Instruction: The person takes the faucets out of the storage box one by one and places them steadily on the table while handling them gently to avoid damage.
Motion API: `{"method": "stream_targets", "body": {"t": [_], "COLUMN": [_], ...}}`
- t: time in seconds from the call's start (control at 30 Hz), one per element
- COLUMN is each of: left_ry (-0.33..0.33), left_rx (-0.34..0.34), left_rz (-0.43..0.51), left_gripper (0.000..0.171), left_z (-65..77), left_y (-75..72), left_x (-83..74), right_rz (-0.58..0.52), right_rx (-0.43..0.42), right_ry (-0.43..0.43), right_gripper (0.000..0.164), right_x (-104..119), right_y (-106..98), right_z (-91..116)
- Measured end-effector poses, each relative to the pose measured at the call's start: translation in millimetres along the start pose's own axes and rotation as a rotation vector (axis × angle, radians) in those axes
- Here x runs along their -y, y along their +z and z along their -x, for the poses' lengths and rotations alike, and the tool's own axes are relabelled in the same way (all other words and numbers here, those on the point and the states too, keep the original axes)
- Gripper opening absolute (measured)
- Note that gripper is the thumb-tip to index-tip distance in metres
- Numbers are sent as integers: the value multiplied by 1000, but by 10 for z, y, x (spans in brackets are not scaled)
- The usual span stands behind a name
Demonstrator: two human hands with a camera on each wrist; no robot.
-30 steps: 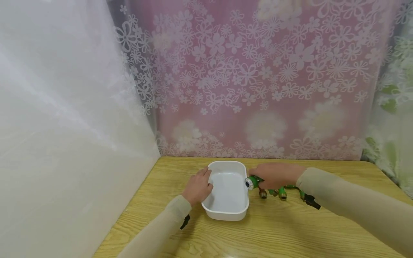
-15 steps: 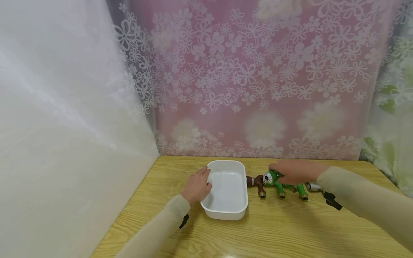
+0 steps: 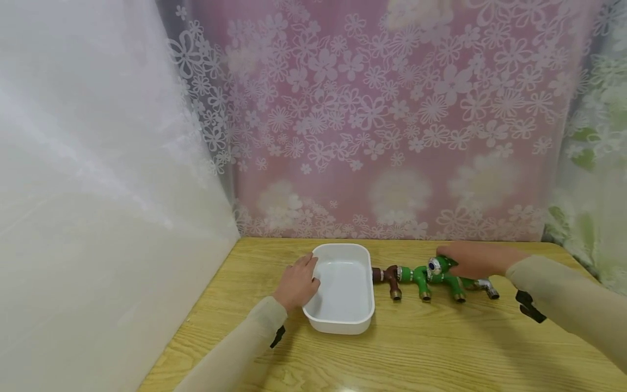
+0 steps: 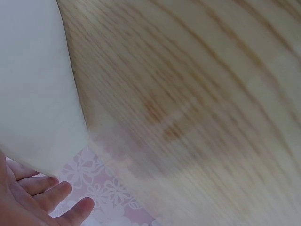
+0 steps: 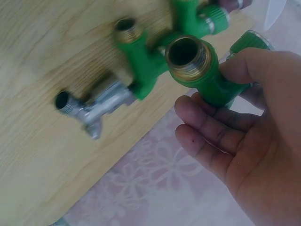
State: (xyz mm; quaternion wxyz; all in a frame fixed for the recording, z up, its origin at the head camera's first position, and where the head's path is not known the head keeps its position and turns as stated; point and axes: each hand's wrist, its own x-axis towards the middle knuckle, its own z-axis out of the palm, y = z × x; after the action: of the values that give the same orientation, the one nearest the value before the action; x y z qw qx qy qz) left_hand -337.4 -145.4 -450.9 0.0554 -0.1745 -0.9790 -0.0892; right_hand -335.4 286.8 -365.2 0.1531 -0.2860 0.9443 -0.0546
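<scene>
My right hand [image 3: 482, 260] pinches a green angle valve [image 3: 443, 265] between thumb and fingers, over the right part of a row of valves. In the right wrist view its brass threaded mouth [image 5: 188, 56] faces the camera. Below it in the row lie a brown valve [image 3: 394, 280], one green valve [image 3: 422, 284], another green valve [image 3: 456, 288] and a silver valve [image 3: 486, 287], partly hidden by the hand. My left hand [image 3: 295, 286] rests at the left rim of a white plastic basin [image 3: 338, 326], its fingers relaxed along the edge.
Everything stands on a wood-grain table [image 3: 421, 348]. The basin sits directly left of the brown valve. Behind the table hangs a pink flowered curtain [image 3: 343, 136], with a white sheet [image 3: 98, 218] along the left side.
My right hand has carried the green valve rightward from beside the basin, along the row, so the brown and green valves beneath now show. My left hand stays at the basin rim.
</scene>
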Motion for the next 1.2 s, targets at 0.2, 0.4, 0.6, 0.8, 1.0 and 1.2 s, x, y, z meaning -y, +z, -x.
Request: {"method": "stream_targets", "body": {"t": [0.2, 0.4, 0.6, 0.8, 1.0, 1.2], "left_ry": [5, 8, 5, 3, 4, -4], "left_rx": [-4, -5, 2, 0, 10, 13], "left_rz": [-11, -11, -15, -11, 0, 4], "left_gripper": [57, 58, 57, 58, 58, 59], "left_z": [5, 4, -11, -16, -13, 5], "left_y": [-3, 3, 23, 24, 10, -16], "left_x": [2, 2, 10, 8, 27, 23], "right_rz": [-27, -51, -57, -28, -48, -16], "right_rx": [-19, -28, -49, -97, -86, -109], "right_ry": [24, 64, 85, 116, 137, 137], "right_gripper": [43, 43, 47, 60, 61, 55], "right_x": [-261, -537, -737, -920, -1049, -1182], "right_y": [53, 104, 147, 192, 178, 243], "right_z": [84, 195, 308, 415, 459, 480]}}
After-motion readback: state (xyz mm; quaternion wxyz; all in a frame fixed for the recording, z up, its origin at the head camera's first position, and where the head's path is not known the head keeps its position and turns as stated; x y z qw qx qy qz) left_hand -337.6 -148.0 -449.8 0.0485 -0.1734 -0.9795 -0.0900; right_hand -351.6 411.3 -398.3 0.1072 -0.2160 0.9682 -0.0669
